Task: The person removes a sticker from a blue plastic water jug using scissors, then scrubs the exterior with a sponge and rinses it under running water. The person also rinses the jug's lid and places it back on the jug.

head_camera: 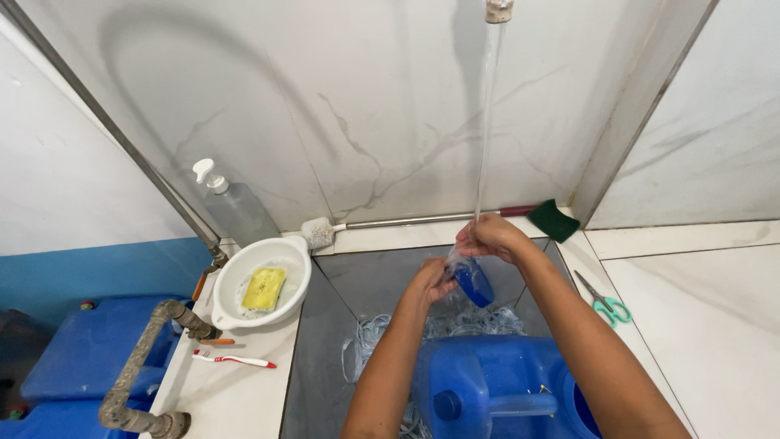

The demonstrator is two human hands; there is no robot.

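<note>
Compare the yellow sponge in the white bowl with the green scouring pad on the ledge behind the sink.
The yellow sponge lies inside the white bowl, left of the sink; the green scouring pad lies bare on the ledge to the right. The sponge is bright yellow and seems to sit in suds; the pad is dark green with no suds visible. Both are flat, roughly rectangular, and untouched by either hand.

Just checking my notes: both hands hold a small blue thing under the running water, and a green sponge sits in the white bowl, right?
Not quite. The head view shows the sponge in the white bowl is yellow; the rest holds.
</note>
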